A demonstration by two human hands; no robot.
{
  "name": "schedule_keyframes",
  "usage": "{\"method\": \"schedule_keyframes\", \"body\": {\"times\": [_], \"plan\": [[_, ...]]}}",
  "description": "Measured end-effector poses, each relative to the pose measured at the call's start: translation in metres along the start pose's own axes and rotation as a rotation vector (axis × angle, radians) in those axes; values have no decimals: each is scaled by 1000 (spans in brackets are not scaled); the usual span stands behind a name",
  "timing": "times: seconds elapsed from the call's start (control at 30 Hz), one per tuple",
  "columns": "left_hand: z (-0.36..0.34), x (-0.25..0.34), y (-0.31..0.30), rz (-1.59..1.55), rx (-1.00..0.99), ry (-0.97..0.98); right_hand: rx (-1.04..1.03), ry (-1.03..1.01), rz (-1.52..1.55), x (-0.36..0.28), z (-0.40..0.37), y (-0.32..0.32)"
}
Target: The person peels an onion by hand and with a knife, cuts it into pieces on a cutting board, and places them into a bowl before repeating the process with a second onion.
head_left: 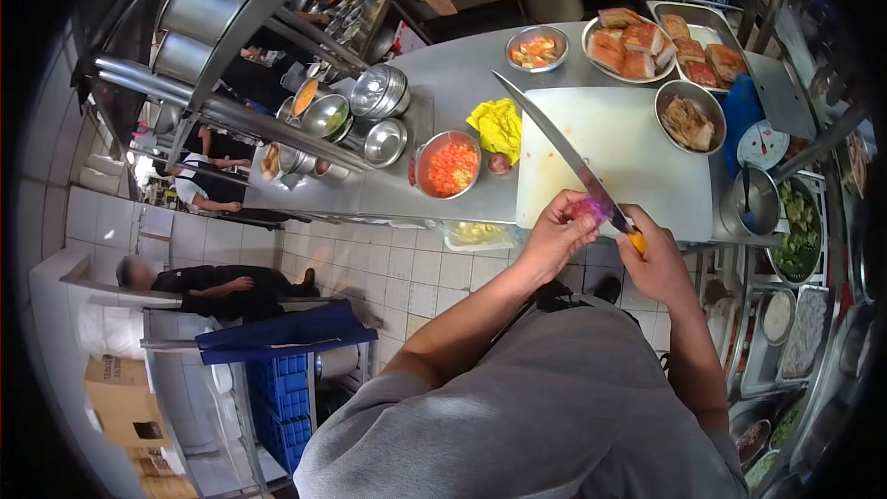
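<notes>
My left hand (560, 238) is closed around a peeled-looking red onion (588, 210), purple and shiny, held over the near edge of the white cutting board (637, 143). In my right hand (660, 264) is the yellow handle of a long kitchen knife (560, 145). Its blade slants up and left across the board, with the part near the handle right at the onion. Left of the board lie another small red onion (500, 164) and a crumpled yellow cloth (496, 127). Beside them stands a metal bowl of diced tomato (449, 164).
Bowls of meat pieces (689, 117) and cut vegetables (536, 49) stand around the board, with a platter of pork slabs (630, 48) behind. A dial scale (763, 143) is at right. Metal bowls (380, 92) are stacked at left. People (217, 281) are off to the left.
</notes>
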State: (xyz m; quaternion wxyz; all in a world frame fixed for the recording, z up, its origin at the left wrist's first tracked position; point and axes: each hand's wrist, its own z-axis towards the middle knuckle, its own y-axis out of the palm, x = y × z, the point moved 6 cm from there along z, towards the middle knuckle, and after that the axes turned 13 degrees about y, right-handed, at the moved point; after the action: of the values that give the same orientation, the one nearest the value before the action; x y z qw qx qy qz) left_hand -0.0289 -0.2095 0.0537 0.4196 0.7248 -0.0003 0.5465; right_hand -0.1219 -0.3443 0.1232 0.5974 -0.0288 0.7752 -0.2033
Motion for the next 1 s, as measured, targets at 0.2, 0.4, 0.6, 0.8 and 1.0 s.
{"method": "schedule_keyframes", "body": {"times": [0.2, 0.4, 0.6, 0.8, 1.0], "plan": [[0, 4, 3, 58, 20, -14, 23, 42, -78, 3, -1, 0], [0, 8, 5, 107, 33, -11, 38, 75, -1, 4, -4, -3], [-2, 7, 9, 122, 33, -7, 52, 48, -122, 8, -5, -3], [-1, 1, 5, 215, 40, 56, 178, -54, -148, 12, -3, -3], [-3, 9, 16, 140, -25, 16, 224, -30, -136, 20, 1, -13]]}}
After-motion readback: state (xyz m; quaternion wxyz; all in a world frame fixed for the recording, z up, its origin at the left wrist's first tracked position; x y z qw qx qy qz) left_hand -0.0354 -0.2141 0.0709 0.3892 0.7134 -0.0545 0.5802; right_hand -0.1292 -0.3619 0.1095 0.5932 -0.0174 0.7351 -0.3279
